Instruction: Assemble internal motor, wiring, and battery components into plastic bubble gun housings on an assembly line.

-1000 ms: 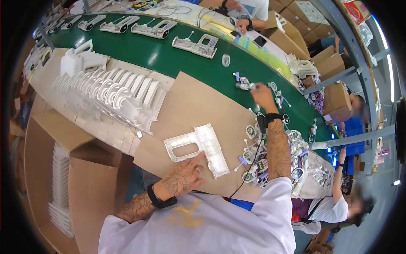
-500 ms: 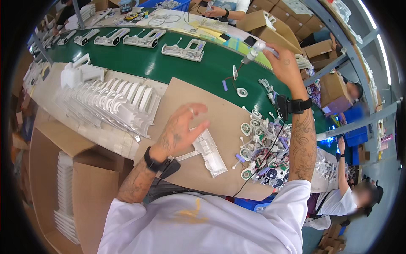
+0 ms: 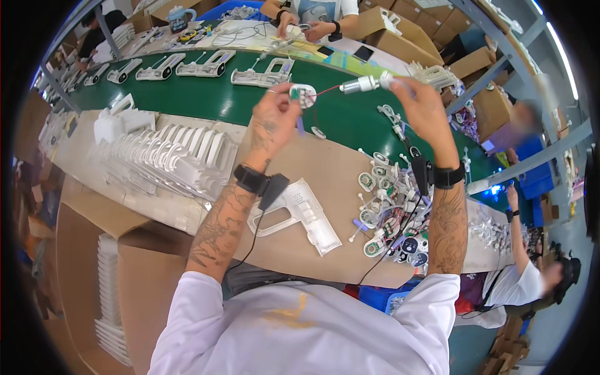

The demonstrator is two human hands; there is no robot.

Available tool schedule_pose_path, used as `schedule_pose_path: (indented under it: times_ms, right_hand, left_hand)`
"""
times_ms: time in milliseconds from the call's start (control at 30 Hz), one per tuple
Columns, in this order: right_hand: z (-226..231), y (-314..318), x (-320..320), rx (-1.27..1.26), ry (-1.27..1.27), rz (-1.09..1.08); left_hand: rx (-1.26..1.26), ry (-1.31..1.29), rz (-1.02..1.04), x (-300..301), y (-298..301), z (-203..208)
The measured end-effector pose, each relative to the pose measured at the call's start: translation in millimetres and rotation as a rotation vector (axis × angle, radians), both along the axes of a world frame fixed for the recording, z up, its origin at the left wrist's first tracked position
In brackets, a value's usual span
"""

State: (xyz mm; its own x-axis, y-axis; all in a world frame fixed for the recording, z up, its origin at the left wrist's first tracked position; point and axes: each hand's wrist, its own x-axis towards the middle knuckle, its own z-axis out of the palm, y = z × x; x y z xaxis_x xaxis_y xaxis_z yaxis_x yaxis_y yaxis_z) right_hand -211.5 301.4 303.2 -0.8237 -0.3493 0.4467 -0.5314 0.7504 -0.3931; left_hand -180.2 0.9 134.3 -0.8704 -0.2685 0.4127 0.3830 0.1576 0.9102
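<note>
My left hand [image 3: 275, 125] pinches a small round circuit board [image 3: 304, 96] in a white housing. From the board a red wire [image 3: 328, 89] stretches to a silver and white motor unit [image 3: 361, 85]. My right hand [image 3: 426, 111] grips that unit by its white end. A purple piece [image 3: 300, 127] and a small white disc [image 3: 319, 132] hang below the board. Both hands are over the green conveyor belt [image 3: 219, 94]. Nearer to me, a white gun-shaped half shell [image 3: 303, 215] lies open side up on the brown cardboard sheet [image 3: 337, 169], apart from both hands.
A heap of wired parts [image 3: 390, 215] covers the sheet's right side. Stacked white shells [image 3: 169, 156] stand at left, above a cardboard box [image 3: 150, 275]. Along the belt's far side lie several filled half shells [image 3: 262, 73]. Opposite, a co-worker's hands [image 3: 306, 31] handle parts; a metal post [image 3: 537, 165] crosses at right.
My left hand has moved up and away from above the half shell and taken hold of the circuit board. The motor unit in my right hand has turned level, its wire now stretched sideways.
</note>
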Motion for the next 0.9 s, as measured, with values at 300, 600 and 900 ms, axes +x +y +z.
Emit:
schedule_pose_path:
  times_ms: [300,600,900]
  right_hand:
    - [-105,-5,20,0.258,0.149,0.176]
    - [-147,-49,9,-0.912,-1.026,0.824]
    - [-126,-76,-3,-0.594,-0.972,0.718]
  left_hand:
    - [-0.417,0.058,0.211,-11,-46,45]
    - [-0.114,0.048,-0.049,-20,-71,96]
    - [-0.712,0.175,0.183,-28,-102,101]
